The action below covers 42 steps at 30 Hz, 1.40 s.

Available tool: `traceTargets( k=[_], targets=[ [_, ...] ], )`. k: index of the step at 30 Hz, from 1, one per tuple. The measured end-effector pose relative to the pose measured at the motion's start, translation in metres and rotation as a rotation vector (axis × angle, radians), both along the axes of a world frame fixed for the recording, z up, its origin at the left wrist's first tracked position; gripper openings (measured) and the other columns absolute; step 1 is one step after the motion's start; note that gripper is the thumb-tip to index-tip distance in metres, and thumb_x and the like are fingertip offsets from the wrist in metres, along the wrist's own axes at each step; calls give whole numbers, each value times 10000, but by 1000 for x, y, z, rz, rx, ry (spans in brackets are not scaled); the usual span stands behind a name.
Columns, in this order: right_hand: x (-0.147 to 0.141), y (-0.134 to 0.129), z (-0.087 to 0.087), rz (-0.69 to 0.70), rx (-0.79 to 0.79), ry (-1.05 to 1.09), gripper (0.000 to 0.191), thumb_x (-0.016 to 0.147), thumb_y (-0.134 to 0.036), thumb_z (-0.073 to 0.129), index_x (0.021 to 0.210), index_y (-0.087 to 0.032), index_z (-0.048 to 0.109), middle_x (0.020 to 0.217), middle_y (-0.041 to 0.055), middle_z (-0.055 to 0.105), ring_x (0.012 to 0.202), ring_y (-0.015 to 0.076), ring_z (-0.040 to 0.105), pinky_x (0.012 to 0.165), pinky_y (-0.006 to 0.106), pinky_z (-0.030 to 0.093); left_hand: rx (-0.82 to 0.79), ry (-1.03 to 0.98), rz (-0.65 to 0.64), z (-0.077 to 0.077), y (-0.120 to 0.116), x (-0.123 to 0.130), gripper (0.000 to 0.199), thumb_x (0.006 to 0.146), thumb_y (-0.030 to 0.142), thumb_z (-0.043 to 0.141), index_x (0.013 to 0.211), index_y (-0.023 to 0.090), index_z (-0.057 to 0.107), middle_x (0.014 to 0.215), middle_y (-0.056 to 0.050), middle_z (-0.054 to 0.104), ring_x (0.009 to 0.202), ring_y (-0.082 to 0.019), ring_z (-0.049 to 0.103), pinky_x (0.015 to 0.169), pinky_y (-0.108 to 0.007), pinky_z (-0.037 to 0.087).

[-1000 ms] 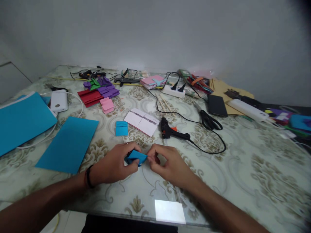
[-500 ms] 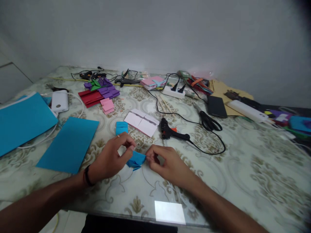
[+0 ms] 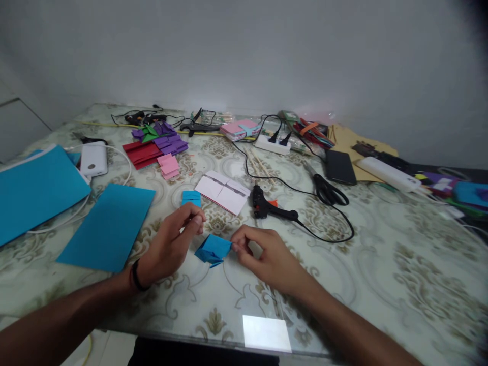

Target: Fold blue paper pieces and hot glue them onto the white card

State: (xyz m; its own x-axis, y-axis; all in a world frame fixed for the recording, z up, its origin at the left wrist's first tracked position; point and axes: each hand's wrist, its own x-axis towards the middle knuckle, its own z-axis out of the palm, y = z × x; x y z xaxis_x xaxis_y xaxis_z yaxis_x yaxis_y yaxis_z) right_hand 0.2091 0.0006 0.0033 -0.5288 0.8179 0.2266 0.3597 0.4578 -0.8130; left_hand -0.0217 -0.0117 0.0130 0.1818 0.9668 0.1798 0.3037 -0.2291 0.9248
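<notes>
A small piece of folded blue paper [image 3: 214, 249] lies low over the table between my hands, its creased flaps facing me. My right hand [image 3: 263, 254] pinches its right corner between thumb and fingertips. My left hand [image 3: 173, 244], with a dark band at the wrist, is apart from the paper, up and to its left. Its thumb and fingers are pressed together, and whatever may be between them is hidden. Just beyond the left hand sits another small folded blue paper [image 3: 191, 197]. A black glue gun [image 3: 272, 206] rests on its side beyond my right hand.
A white folded paper [image 3: 222, 192] lies ahead. Blue sheets [image 3: 109, 229] and a white power bank [image 3: 94, 158] are at left. Black-handled scissors [image 3: 328, 190], a dark phone [image 3: 340, 168] and a white power strip [image 3: 272, 144] stand farther right, with the glue gun's cord looping among them.
My left hand has drawn back up and to the left, away from the folded blue paper. The right hand has shifted slightly right, still at the paper's corner.
</notes>
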Motion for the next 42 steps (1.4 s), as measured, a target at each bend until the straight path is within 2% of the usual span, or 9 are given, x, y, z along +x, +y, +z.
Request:
traceTargets(
  k=[4, 8, 13, 17, 19, 21, 24, 32, 42],
  targets=[
    [1, 0, 0, -5, 11, 6, 113, 894, -158, 577, 814, -184, 653, 618, -47, 579, 551, 97, 539, 563, 194, 414, 5, 7, 9, -3, 0, 1, 241, 1065, 279, 436, 858, 196, 527, 791, 7, 561, 752, -149, 544, 720, -310, 420],
    [1, 0, 0, -5, 21, 0, 112, 898, -161, 582, 818, -179, 659, 621, -44, 585, 557, 97, 545, 569, 193, 418, 13, -31, -1, -6, 0, 0, 352, 1098, 317, 353, 784, 205, 467, 752, 11, 527, 709, -147, 524, 699, -318, 412],
    [1, -2, 1, -6, 38, 14, 107, 893, -150, 588, 816, -178, 657, 620, -47, 581, 551, 92, 543, 563, 190, 414, 28, 22, -59, 2, -1, 0, 385, 1096, 352, 335, 788, 199, 506, 765, -2, 541, 731, -158, 529, 729, -324, 429],
    [2, -2, 1, -9, 47, 30, 105, 900, -157, 592, 816, -183, 650, 619, -49, 576, 551, 93, 543, 562, 192, 414, 35, 148, -197, 10, -2, 2, 129, 1002, 308, 533, 969, 196, 589, 925, -29, 633, 875, -189, 589, 821, -341, 461],
    [2, -2, 1, -14, 54, 32, 103, 908, -167, 597, 822, -185, 651, 620, -50, 572, 555, 94, 542, 563, 195, 412, 58, 239, -246, 9, -2, 4, 102, 931, 267, 630, 1001, 195, 611, 948, -30, 652, 887, -196, 602, 812, -339, 458],
    [2, -2, 1, -19, 58, 33, 99, 913, -168, 599, 830, -186, 650, 621, -51, 566, 558, 95, 539, 564, 197, 412, 74, 304, -270, 7, -2, 5, 58, 916, 242, 646, 929, 194, 615, 879, -12, 639, 830, -182, 596, 763, -322, 439],
    [1, -2, 2, 6, 53, 32, 91, 921, -175, 604, 841, -187, 646, 627, -51, 561, 562, 98, 537, 571, 200, 420, 98, 343, -269, 2, -1, 5, 131, 933, 224, 626, 812, 193, 586, 794, 10, 612, 755, -158, 578, 707, -297, 411],
    [-4, -6, -3, 85, -19, 3, 148, 950, -298, 649, 841, -199, 635, 695, -19, 590, 612, 122, 553, 588, 231, 428, 170, 434, -367, -3, -3, 5, 164, 918, 176, 592, 771, 199, 523, 788, -1, 621, 748, -163, 573, 695, -296, 398],
    [-6, -7, 0, 96, -34, 19, 155, 922, -195, 606, 768, -196, 616, 658, -34, 554, 593, 110, 519, 583, 221, 412, 137, 458, -373, -2, -4, 6, 250, 913, 183, 569, 733, 208, 398, 723, 28, 501, 673, -146, 473, 640, -289, 318]
  ],
)
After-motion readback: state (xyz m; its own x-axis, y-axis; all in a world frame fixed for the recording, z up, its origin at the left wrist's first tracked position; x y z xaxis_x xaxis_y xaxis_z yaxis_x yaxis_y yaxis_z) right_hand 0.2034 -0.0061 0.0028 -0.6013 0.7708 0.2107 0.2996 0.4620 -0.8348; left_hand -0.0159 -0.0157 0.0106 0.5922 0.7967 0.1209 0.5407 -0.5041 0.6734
